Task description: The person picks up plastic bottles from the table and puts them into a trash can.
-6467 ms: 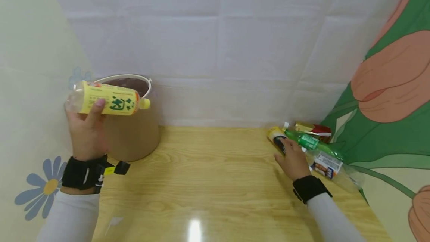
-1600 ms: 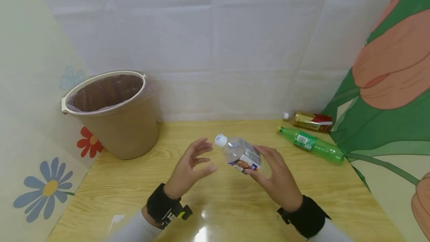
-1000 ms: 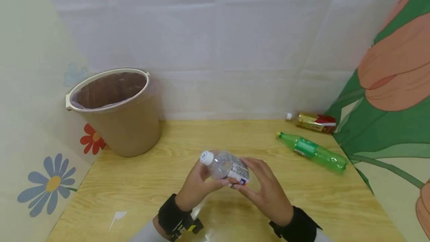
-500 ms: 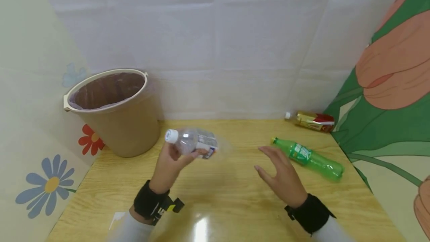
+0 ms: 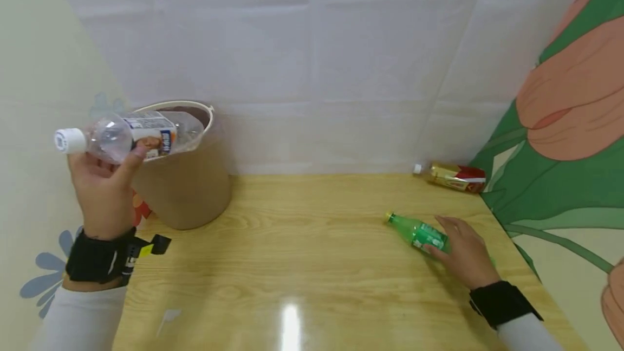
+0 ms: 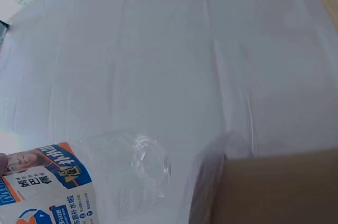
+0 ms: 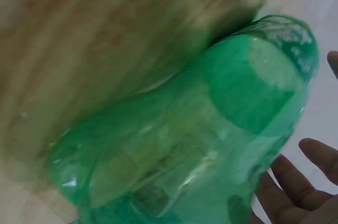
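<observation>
In the head view my left hand (image 5: 104,194) grips a clear plastic bottle (image 5: 182,126) with a white cap and printed label. The bottle lies sideways over the bin's mouth, cap to the left, base toward the rim. Its label and clear base (image 6: 148,171) show in the left wrist view. At the right, my right hand (image 5: 468,256) straddles a green plastic bottle (image 5: 402,225) lying on the table, thumb over the label, fingers spread past its far side. The palm hides its base end. In the right wrist view the green bottle (image 7: 200,113) fills the middle, loose fingers (image 7: 298,182) beside it.
A brown bin (image 5: 190,194) with a liner stands at the table's back left. Another bottle (image 5: 455,176) with a gold and red label lies at the back right by the wall. White sheeting (image 5: 312,69) hangs behind the wood-grain table (image 5: 302,253).
The clear bottle passed from the right hand to the left and travelled left to the bin. My right hand moved right to the green bottle, which has shifted left and nearer.
</observation>
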Demonstrator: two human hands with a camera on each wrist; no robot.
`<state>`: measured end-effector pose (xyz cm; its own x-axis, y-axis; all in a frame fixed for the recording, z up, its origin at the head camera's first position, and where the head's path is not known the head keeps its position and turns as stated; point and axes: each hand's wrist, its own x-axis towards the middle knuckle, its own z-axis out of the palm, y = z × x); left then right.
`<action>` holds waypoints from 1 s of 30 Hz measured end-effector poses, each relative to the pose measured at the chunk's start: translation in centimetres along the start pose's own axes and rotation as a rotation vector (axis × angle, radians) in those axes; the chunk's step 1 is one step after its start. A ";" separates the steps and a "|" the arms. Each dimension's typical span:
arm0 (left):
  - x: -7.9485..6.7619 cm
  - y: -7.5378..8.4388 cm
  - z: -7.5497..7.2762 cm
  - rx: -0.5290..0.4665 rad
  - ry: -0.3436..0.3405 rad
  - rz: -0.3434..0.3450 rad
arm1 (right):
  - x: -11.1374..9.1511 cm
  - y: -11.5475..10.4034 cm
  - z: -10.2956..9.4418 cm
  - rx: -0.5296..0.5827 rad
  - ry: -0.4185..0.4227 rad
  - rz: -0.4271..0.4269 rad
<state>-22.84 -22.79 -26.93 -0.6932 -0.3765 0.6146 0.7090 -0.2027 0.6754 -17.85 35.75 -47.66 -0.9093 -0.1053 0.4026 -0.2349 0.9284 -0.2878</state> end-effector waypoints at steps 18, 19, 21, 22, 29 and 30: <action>5.0 -1.0 -5.4 0.221 0.191 -0.230 | -1.7 0.9 1.1 0.009 -0.088 0.018; 5.1 -1.0 -5.4 0.242 0.190 -0.245 | -1.7 0.8 1.1 0.009 -0.084 0.018; 5.0 -0.9 -5.1 0.276 0.186 -0.276 | -1.8 0.8 1.2 0.011 -0.076 0.018; 4.9 -0.8 -4.9 0.303 0.180 -0.286 | -1.8 0.7 1.2 0.015 -0.075 0.019; 2.6 -1.6 -2.3 0.350 0.022 -0.178 | -1.5 -1.6 0.9 0.115 -0.037 0.016; 1.9 -1.9 -1.8 0.324 -0.023 -0.154 | -1.3 -2.2 0.8 0.139 -0.031 0.015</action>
<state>-25.27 -24.78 -27.73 -0.7941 -0.3428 0.5019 0.5204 0.0432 0.8528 -16.46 33.55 -48.25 -0.9229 -0.1043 0.3707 -0.2641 0.8720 -0.4121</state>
